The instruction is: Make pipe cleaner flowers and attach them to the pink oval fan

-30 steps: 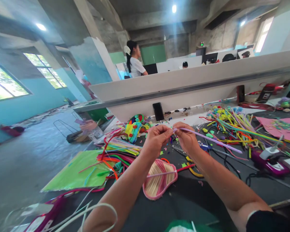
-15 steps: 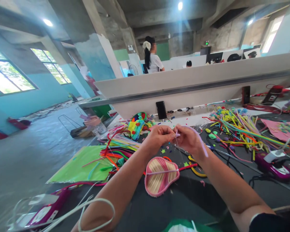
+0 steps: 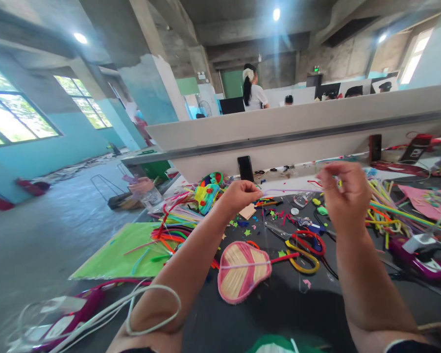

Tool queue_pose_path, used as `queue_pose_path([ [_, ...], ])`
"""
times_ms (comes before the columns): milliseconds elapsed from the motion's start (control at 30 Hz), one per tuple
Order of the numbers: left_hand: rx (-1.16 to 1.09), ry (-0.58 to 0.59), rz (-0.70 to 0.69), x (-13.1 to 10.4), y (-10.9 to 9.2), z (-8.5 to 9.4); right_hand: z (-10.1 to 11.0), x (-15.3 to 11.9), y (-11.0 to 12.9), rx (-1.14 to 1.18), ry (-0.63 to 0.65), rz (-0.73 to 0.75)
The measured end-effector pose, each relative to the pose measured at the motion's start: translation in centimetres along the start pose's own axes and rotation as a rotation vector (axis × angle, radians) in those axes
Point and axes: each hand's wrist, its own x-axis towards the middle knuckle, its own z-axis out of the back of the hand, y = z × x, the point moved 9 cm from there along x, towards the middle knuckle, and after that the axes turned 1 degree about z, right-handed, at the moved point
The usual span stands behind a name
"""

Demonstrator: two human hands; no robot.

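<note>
Spreading wide, the dark table (image 3: 297,314) sat under everything. Between the arms lay a pink and cream leaf shape (image 3: 244,272). The right hand (image 3: 347,193) was curled, but I couldn't tell if it gripped anything. Well apart, the left hand (image 3: 240,194) had its fingertips squeezed together on a fuzzy purple stick (image 3: 282,190), between both hands. A weak pinch could have dropped it among the tiny stars (image 3: 247,232).

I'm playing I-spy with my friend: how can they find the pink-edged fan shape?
On the dark tabletop, find the scissors with red and yellow handles. Just left lies the fan shape. Unlike the thin pipe cleaners, it's broad, striped pink and cream, with a red stem.
</note>
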Motion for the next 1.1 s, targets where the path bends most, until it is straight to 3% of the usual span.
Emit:
queue_pose_path([
  [100,0.033,0.021,-0.043,0.4,-1.0,-1.5,-4.6,-1.8,1.7,-0.230,0.482,0.109],
  [167,0.045,0.041,-0.050,0.4,-1.5,-2.4,-6.6,-2.9,0.3,-0.279,0.647,0.041],
  [233,0.068,0.054,-0.065,0.3,-2.1,-3.1,-7.9,-3.7,-1.4,-0.240,0.722,-0.038],
  [333,0.110,0.056,-0.101,0.1,-2.9,-3.8,-8.5,-4.0,-2.6,-0.109,0.728,-0.133],
  [467,0.110,0.077,-0.105,0.0,-3.2,-4.3,-7.8,-3.8,-3.2,-0.012,0.629,-0.304],
  [633,-0.102,0.281,0.012,-0.6,-2.6,-5.3,-7.6,-3.8,-3.2,0.180,0.581,-0.489],
  [700,-0.135,0.306,0.015,-0.8,-2.6,-5.2,-7.8,-4.0,-3.2,0.250,0.592,-0.547],
  [900,-0.106,0.246,0.008,-0.9,-2.8,-5.1,-8.4,-4.4,-3.0,0.389,0.586,-0.669],
  [1100,-0.130,0.383,0.066,-1.1,-2.4,-5.2,-8.8,-4.5,-2.4,0.437,0.611,-0.685],
])
